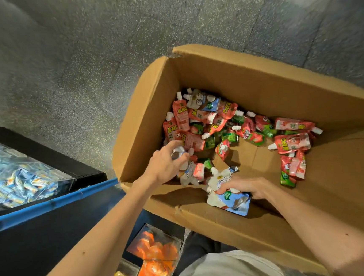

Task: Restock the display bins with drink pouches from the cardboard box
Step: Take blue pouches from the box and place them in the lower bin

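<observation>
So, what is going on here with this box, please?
A person reaches into an open cardboard box with both hands, picking out drink pouches. The left hand grips a white pouch near the box's left wall. The right hand holds several white and blue pouches by the near wall. Many red pouches lie loose inside. At the left, a display bin holds blue packets.
</observation>
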The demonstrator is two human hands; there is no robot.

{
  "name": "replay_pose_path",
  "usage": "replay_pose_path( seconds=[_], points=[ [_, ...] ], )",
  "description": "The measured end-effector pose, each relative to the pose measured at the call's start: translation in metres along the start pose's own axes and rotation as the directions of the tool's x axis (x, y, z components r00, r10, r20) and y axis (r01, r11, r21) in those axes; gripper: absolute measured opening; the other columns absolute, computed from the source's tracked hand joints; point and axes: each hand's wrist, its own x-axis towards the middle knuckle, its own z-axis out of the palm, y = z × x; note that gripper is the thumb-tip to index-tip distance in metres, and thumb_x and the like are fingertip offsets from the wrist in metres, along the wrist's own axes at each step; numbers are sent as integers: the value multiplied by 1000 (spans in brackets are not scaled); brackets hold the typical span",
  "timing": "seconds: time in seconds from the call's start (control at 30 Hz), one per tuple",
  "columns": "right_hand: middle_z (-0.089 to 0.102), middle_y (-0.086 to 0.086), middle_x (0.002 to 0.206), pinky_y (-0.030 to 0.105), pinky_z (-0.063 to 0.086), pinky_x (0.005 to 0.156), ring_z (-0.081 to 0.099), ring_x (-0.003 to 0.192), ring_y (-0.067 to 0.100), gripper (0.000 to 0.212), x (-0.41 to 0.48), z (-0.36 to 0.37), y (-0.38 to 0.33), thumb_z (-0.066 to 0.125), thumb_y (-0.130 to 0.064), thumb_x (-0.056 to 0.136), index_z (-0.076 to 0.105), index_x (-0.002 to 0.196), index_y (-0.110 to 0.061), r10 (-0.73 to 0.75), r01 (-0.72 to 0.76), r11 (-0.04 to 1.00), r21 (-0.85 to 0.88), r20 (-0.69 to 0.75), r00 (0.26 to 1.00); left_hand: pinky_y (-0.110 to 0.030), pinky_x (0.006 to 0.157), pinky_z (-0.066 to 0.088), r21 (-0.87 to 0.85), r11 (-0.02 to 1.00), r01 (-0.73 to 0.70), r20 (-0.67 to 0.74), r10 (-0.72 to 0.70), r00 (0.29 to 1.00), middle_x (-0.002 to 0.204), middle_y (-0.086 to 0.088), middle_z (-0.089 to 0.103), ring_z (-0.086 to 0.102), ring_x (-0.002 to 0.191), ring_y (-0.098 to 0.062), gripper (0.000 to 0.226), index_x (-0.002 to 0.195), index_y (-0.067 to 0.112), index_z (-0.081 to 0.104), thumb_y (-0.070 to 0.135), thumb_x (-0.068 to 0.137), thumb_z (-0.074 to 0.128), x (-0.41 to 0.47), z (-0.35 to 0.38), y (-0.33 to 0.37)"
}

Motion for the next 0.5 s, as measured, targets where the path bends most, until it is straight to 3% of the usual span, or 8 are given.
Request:
replay_pose_path(
  seconds=[0.07, 0.13, 0.2, 0.27, 0.33, 0.4, 0.5],
  points=[
    [71, 7, 109, 29, 54, 79, 67, 94, 20, 54, -21, -3, 13, 82, -40, 69, 64, 113, -12, 1, -2, 995, 95, 12, 1000, -50, 91, 54, -132, 990, 57, -20, -60, 998, 133, -6, 62, 66, 108, -28, 46, 134, 26, 53, 49, 94, 57, -13, -2, 7],
    [73, 13, 103, 35, 53, 82, 68, 87, 26, 65, -42, -7, 26, 86, -39, 58, 65, 111, -6, -33, 34, 969, 246, -8, 999, -42, 69, 62, -349, 928, 128, -34, -148, 988, 116, -9, 67, 72, 87, -24, 33, 119, 23, 57, 42, 92, 63, -27, -4, 17],
    [70, 19, 114, 44, 49, 99, 65, 98, 32, 78, -67, -9, 34, 90, -39, 50, 66, 115, -3, -110, 128, 915, 383, -68, 992, -31, 55, 58, -573, 799, 184, -23, -240, 971, 109, -15, 66, 71, 81, -23, 25, 108, 14, 56, 28, 90, 68, -44, -6, 28],
    [64, 23, 125, 49, 40, 108, 58, 109, 36, 88, -94, -7, 40, 93, -38, 50, 63, 124, -1, -198, 246, 829, 503, -148, 969, -30, 58, 56, -734, 648, 202, 17, -280, 960, 103, -18, 63, 66, 80, -23, 29, 99, 10, 53, 20, 80, 73, -61, -10, 41],
    [67, 21, 111, 45, 49, 98, 63, 101, 35, 69, -124, 0, 40, 89, -32, 57, 69, 114, 0, -330, 366, 705, 608, -177, 927, -27, 55, 49, -834, 515, 199, 100, -214, 972, 87, -14, 58, 56, 65, -19, 37, 95, 9, 53, 14, 64, 72, -82, -17, 57],
    [73, 15, 94, 36, 60, 74, 71, 81, 31, 51, -156, 15, 37, 89, -28, 49, 77, 92, -3, -464, 473, 573, 669, -211, 860, -23, 52, 46, -904, 386, 184, 171, -67, 983, 83, -13, 61, 54, 59, -16, 50, 106, 3, 57, 3, 57, 66, -103, -25, 72],
    [75, 13, 94, 38, 61, 69, 73, 79, 30, 68, -194, 34, 28, 97, -33, 28, 79, 89, -7, -601, 588, 370, 719, -297, 742, -34, 71, 59, -934, 330, 134, 181, 115, 977, 107, -15, 69, 69, 90, -26, 57, 117, 2, 60, -10, 61, 62, -139, -32, 97]
  ],
)
